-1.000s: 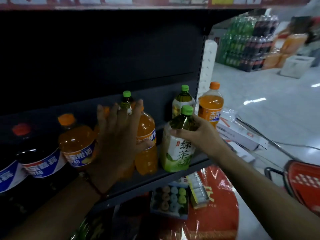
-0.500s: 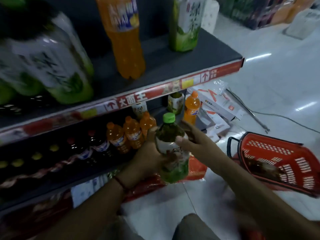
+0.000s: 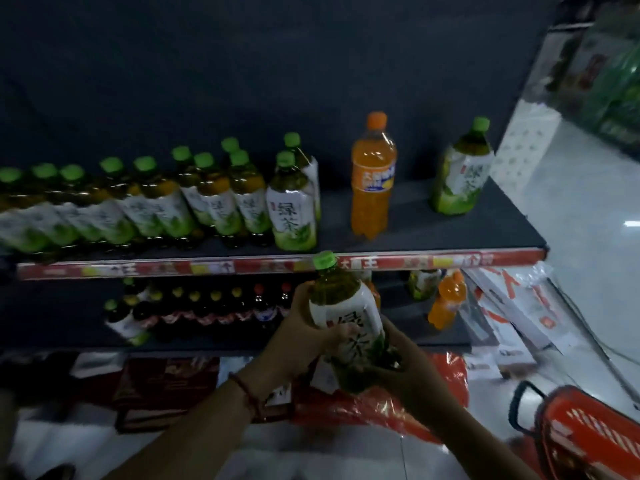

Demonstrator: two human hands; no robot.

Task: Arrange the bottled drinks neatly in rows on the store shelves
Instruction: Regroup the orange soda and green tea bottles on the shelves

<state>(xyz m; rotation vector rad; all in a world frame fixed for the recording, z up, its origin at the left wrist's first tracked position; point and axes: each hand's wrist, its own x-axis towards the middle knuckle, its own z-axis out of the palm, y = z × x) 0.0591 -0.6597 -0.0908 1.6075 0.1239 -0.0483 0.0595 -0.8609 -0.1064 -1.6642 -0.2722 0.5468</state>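
Hands share one load: the left hand [image 3: 304,327] wraps curled fingers round the shoulder of a green-capped plastic green-tea bottle with a white label [image 3: 346,320], while the right hand [image 3: 405,368] cups its base from below, the bottle tilted in the air just under the red price strip of the dark upper shelf [image 3: 450,237]. To place it well, I judge it should be raised upright, cleared over the shelf lip, and set label-forward beside the last bottle of the green-tea row [image 3: 292,216], left of the lone orange soda bottle [image 3: 372,188].
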